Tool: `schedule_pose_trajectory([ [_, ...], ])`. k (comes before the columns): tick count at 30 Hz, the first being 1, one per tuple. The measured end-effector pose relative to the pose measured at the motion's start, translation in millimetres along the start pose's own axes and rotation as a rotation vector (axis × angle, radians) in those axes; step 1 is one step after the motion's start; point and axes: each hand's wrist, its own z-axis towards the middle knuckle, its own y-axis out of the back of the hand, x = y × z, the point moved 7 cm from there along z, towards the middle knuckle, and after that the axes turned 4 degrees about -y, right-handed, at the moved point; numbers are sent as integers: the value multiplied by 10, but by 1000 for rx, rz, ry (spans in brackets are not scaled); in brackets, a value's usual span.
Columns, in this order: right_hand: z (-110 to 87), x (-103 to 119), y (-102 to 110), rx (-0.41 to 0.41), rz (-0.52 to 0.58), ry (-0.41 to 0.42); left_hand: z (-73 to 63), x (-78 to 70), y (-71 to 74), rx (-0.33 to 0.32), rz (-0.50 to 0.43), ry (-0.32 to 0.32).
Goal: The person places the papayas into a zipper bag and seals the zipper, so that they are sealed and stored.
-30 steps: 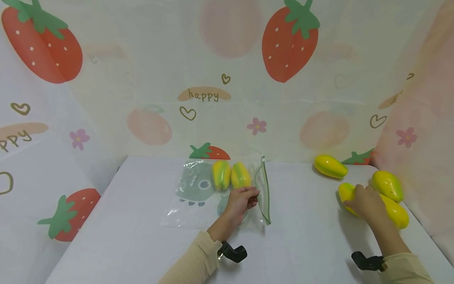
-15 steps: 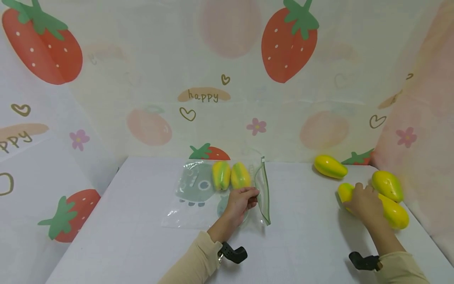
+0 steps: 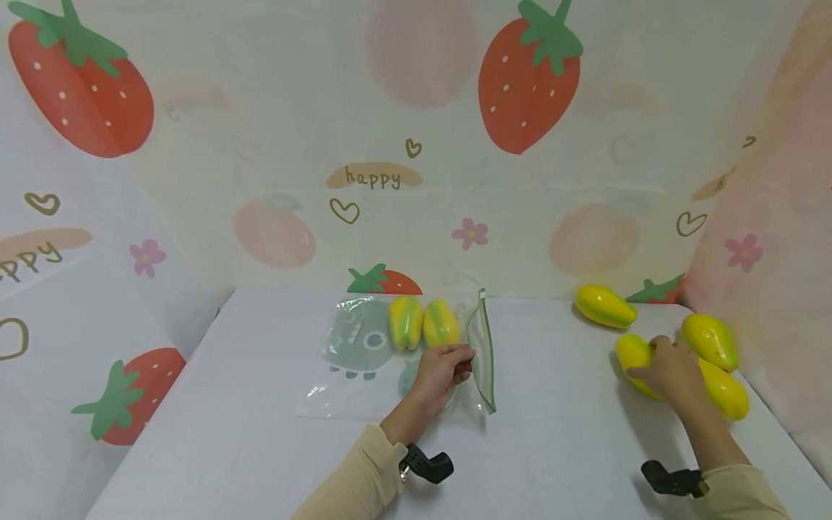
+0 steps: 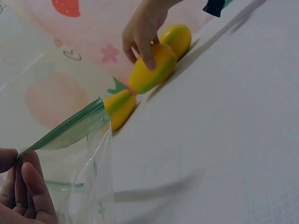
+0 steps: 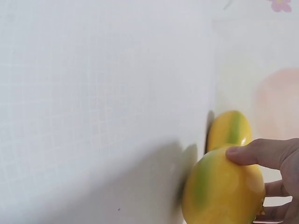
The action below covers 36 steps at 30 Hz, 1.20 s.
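My left hand (image 3: 434, 379) pinches the green zip edge of a clear zip bag (image 4: 70, 123) between thumb and fingers, and the bag's mouth stands partly spread toward the right. Two yellow-green papayas lie side by side within the bag's outline in the head view, the nearer-to-mouth papaya (image 3: 441, 322) just above the left hand. My right hand (image 3: 672, 372) grips another papaya (image 5: 219, 189), its thumb on one side and fingers round the other. In the head view that hand hides part of this papaya.
Three more papayas surround the right hand: one papaya (image 3: 605, 305) at the back, another papaya (image 3: 710, 341) by the right wall, and one papaya (image 3: 726, 392) next to the wrist. Strawberry-printed sheets (image 3: 520, 238) enclose the white table (image 3: 227, 462).
The right hand and the papaya in its grip have shifted very slightly left. My left hand and the bag have stayed in place.
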Motion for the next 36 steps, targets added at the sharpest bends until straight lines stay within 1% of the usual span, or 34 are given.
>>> schedule_pose_trajectory([
  [5,-24,121,20,-19,-1,66,-2,2,-1,-3,5,8],
  [7,-29,167,16,-15,14,87,3,4,1,-5,5,14],
  [14,-35,315,-15,39,120,124,20,19,3,-6,6,24],
  [17,-39,409,-21,47,155,154,4,3,-4,-6,3,21],
  [18,-36,438,-27,49,167,162,-26,-29,-14,-3,1,20],
  [23,-31,586,-73,78,246,170,-33,-49,-18,-2,-5,15],
  [25,-37,644,-91,87,274,165,-2,-22,-10,-3,-6,12],
  [33,-47,882,-169,66,364,202,6,-19,-12,5,-13,11],
  [36,-42,975,-203,71,397,214,2,-22,-17,10,-16,10],
])
